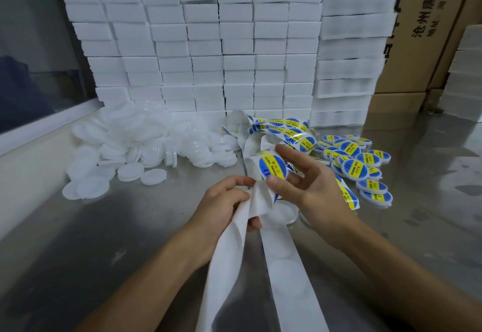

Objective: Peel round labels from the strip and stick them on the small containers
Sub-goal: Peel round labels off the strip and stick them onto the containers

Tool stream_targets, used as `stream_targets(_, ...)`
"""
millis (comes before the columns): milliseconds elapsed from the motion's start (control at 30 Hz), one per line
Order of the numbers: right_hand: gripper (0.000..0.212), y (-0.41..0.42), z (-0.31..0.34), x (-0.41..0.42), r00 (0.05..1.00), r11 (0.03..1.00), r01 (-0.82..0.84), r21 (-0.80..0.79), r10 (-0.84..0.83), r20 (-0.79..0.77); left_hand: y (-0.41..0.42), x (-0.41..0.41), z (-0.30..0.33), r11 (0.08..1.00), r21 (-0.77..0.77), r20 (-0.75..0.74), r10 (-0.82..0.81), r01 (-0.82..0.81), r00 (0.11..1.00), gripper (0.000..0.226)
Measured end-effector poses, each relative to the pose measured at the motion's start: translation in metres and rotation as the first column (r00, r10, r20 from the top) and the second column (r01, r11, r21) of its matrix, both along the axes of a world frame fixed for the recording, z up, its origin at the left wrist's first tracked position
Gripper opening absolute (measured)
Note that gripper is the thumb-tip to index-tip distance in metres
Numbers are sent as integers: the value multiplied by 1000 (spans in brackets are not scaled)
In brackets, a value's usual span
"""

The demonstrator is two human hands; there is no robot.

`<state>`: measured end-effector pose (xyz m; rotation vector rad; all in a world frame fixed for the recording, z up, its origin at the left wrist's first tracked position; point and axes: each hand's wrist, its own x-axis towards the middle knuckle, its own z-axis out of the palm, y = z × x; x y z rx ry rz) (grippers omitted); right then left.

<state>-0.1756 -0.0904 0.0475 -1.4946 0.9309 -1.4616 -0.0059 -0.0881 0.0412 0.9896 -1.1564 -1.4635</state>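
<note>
A white backing strip [284,253] hangs down from my hands, its round spots bare. My left hand [224,201] grips the strip at the fold. My right hand [307,183] pinches a round blue and yellow label [272,166] between thumb and forefinger at the strip's upper edge, other fingers spread. A small clear round container [283,213] lies on the table just below my hands. More of the strip with labels [284,130] curls behind. Labelled containers [357,164] lie in a pile at the right. Plain white containers [146,143] are heaped at the left.
White foam blocks [208,52] are stacked like a wall across the back, with a taller stack [349,52] at the right. Cardboard boxes [427,31] stand behind them. The metal table [104,227] has a raised ledge along its left side.
</note>
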Motion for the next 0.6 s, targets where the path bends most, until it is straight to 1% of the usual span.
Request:
stream_targets(100, 52, -1, 0, -1, 1000, 1000, 10, -1, -10, 25, 3, -4, -2, 996, -77, 72, 49, -44, 996, 28)
stream_targets(200, 44, -2, -1, -3, 999, 999, 35, -19, -35, 0, 5, -7, -3, 994, -113, 168, 23, -4, 986, 28)
stream_targets(233, 39, -2, -1, -2, 999, 998, 47, -38, -48, -5, 5, -9, -4, 993, -116, 191, 2, 21, 982, 23)
stream_targets(267, 32, -2, -1, -1, 998, 996, 60, -58, -61, -12, 5, -10, -3, 992, -118, 189, -28, 51, 982, 19)
stream_targets(333, 16, -2, -1, 1, 997, 994, 80, -75, -81, -15, 6, -10, -3, 986, -146, 159, -60, 83, 985, 20)
stream_targets(400, 6, -4, -2, 1, 995, 991, 104, -85, -104, 2, 7, -9, -3, 975, -207, 160, -41, 74, 986, 26)
stream_targets(467, 7, -5, -2, 1, 993, 989, 114, -91, -111, 35, 7, -7, -2, 974, -218, 174, -20, 58, 984, 38)
stream_targets(500, 10, -5, -2, 0, 992, 989, 118, -90, -114, 52, 8, -7, -1, 974, -222, 190, -5, 48, 982, 39)
stream_targets(533, 12, -5, -3, 0, 991, 988, 126, -89, -121, 65, 8, -6, -1, 971, -237, 213, 14, 38, 977, 36)
stream_targets(600, 12, -5, -2, 0, 987, 986, 142, -84, -135, 83, 7, -7, -2, 954, -301, 257, 63, 18, 964, 18)
